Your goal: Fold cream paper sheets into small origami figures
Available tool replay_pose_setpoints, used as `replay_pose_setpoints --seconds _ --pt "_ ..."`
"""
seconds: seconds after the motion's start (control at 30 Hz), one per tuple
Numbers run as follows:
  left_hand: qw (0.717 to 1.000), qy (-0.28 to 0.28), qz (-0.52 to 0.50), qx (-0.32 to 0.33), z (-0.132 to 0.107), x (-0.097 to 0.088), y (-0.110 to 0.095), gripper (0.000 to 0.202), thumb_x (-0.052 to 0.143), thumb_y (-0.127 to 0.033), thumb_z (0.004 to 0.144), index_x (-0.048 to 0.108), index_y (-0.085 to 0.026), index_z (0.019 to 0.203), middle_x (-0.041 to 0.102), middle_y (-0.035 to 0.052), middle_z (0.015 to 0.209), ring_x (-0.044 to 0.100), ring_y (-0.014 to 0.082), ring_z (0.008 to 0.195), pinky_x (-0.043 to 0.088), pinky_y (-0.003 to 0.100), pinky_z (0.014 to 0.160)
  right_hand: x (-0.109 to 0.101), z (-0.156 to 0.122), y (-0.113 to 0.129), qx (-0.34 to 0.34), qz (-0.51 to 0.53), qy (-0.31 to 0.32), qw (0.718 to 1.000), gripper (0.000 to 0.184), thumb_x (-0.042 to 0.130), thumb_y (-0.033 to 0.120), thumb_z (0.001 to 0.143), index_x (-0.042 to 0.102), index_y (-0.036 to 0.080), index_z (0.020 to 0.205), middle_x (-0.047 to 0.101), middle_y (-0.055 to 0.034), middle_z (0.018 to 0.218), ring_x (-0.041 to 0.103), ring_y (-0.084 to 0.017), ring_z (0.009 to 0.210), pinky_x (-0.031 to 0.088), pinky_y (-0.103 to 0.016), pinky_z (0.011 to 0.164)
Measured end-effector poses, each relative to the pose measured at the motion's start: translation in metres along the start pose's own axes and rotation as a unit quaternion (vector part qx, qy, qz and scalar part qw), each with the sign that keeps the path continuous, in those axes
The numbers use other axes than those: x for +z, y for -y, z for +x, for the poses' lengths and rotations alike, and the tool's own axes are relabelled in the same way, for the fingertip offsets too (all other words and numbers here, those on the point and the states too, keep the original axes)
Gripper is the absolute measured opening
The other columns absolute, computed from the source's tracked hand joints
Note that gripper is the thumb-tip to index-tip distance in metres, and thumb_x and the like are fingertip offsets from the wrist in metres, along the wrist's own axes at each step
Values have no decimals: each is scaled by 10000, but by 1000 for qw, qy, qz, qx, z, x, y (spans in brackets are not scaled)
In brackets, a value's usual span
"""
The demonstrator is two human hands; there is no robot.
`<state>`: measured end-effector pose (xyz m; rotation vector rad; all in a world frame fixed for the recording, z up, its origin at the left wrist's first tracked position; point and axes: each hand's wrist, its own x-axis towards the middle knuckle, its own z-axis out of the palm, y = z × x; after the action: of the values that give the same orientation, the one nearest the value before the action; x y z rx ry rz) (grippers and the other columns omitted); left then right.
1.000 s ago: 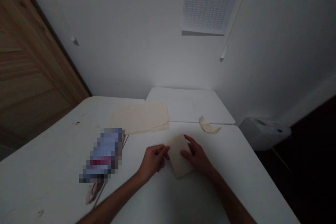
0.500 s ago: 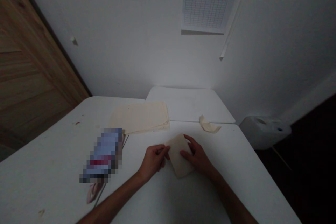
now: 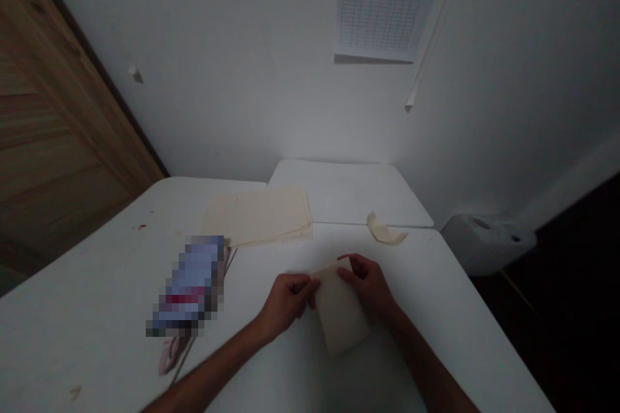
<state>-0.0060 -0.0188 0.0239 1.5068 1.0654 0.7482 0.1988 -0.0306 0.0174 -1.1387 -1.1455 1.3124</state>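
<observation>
Between my hands, a small beige piece that looks like folded cloth or paper [image 3: 341, 313] is held above the white table. My left hand [image 3: 289, 300] pinches its upper left corner between thumb and fingers. Along the upper right edge, my right hand [image 3: 371, 284] grips it, with the thumb on the near face and the fingers behind. Farther back lies a stack of larger beige sheets [image 3: 259, 214], flat on the table. A crumpled beige scrap [image 3: 386, 232] rests beyond my right hand.
White tables [image 3: 252, 361] meet along visible seams. A blurred-out blue item [image 3: 196, 284] lies left of my forearm, with a pinkish strap-like piece [image 3: 169, 353] under it. A printed chart [image 3: 380, 13] hangs on the wall. A white plastic container [image 3: 489, 242] stands beyond the right edge.
The beige piece now reaches lower toward me and shows a longer face. My right hand has shifted slightly up its edge; my left hand still pinches the corner.
</observation>
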Motion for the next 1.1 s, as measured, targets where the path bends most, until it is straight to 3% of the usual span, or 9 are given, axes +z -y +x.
replay_pose_setpoints --seconds 0.1,0.33,0.57,0.77,1.1 --pt "1000 6 0 3 0 -1 1 518 532 -573 821 564 -143 533 434 -35 405 361 69 354 232 191 369 -3 1 -1 4 1 -16 1000 333 745 421 698 669 166 898 705 -43 816 641 -173 706 483 -270 631" --pt "999 21 -28 8 0 -2 -1 508 539 -557 827 575 -136 545 469 -27 426 357 62 350 228 190 367 -4 1 3 15 -10 -23 1000 349 766 435 662 696 154 857 716 -54 808 645 -188 722 485 -283 656" --pt "999 37 -21 11 2 -5 6 513 521 -559 850 577 -135 566 457 -30 421 345 61 356 220 192 378 -6 2 3 19 -45 -70 996 378 734 496 679 719 135 791 703 -55 733 613 -164 637 454 -260 583" --pt "998 51 -32 5 3 -6 6 506 537 -566 834 576 -134 573 537 -3 481 363 60 354 237 192 372 -6 1 7 18 -78 -83 993 441 723 553 649 731 131 776 707 -73 720 625 -191 642 472 -276 558" --pt "998 59 -22 15 4 -8 9 518 519 -562 853 585 -129 578 529 -2 463 376 60 356 249 189 382 -6 1 2 -2 -67 -85 994 345 741 474 660 746 141 751 708 -59 687 616 -170 607 468 -276 576"
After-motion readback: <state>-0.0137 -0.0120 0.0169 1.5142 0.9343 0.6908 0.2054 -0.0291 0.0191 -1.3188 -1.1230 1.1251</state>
